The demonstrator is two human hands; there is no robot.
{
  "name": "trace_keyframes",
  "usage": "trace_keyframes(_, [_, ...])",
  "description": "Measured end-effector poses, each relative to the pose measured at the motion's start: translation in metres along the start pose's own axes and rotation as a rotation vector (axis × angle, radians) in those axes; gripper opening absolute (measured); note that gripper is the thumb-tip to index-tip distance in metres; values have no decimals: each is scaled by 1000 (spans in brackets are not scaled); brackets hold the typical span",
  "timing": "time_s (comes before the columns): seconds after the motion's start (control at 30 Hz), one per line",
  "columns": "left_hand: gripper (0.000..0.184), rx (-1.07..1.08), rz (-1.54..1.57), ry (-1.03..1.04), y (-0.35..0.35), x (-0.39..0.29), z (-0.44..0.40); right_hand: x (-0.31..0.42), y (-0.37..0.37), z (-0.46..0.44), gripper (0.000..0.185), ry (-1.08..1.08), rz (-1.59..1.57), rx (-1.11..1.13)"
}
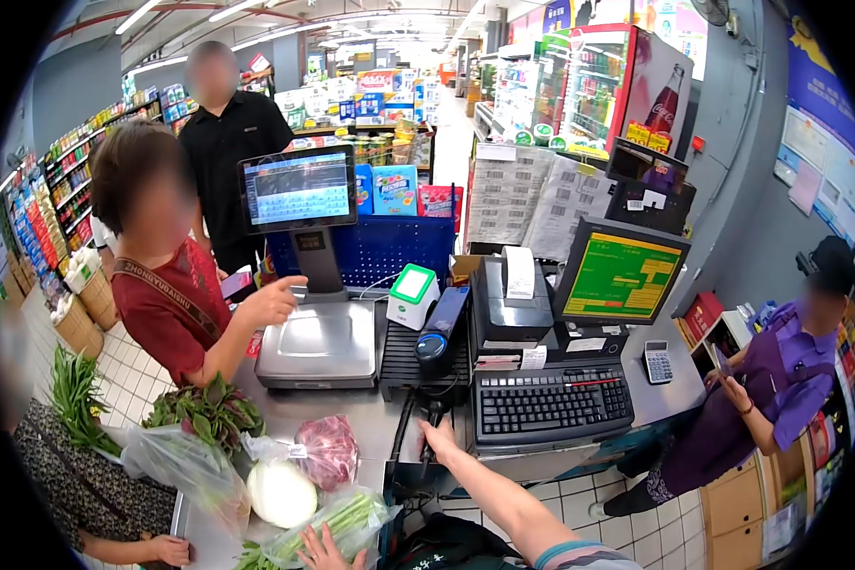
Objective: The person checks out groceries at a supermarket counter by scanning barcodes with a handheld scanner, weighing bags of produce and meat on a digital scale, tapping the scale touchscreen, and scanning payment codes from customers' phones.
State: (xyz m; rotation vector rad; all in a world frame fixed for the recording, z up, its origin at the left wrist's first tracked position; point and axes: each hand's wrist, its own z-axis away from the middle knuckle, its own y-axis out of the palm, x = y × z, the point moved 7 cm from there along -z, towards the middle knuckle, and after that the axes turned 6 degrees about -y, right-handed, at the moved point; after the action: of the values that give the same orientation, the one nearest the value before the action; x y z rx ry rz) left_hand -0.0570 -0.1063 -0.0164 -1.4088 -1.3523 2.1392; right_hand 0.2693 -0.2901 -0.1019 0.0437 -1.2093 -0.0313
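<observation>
My left hand [325, 551] lies with spread fingers on a clear plastic bag of long green vegetables [337, 521] at the counter's near edge. Beside it are a pale, round vegetable in a clear bag [283, 493] and a bag of red meat-like pieces [327, 450]. Leafy purple-green vegetables [209, 414] rest behind a clear bag [182, 465]. My right hand [439, 439] is closed round the black handle of what looks like a handheld barcode scanner [434, 415], just left of the keyboard [553, 403].
A metal weighing scale [317, 342] stands below a touchscreen [297, 188]. Right of it are a green-white payment box [412, 293], a receipt printer [512, 304] and a green-screened monitor [621, 274]. Customers stand left; a person in purple [779, 370] stands right.
</observation>
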Motion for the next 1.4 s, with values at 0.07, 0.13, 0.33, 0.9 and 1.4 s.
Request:
trace_keyframes(0.07, [90, 44, 257, 29, 1, 4, -4, -1, -10, -6, 44, -86, 217, -38])
trace_keyframes(0.13, [90, -41, 80, 91, 0, 5, -3, -20, -15, -26, 54, -146, 321, -69])
trace_keyframes(0.33, [93, -162, -211, 126, -14, -1, -7, 10, -20, -10, 76, -247, 431, -65])
trace_keyframes(0.9, [78, -47, -162, 148, -20, -41, 9, 100, -46, 145, 51, -863, 604, 31])
trace_keyframes(1.4, [76, -69, -242, 202, 12, -22, 9, 80, -66, 153, 31, -746, 539, 207])
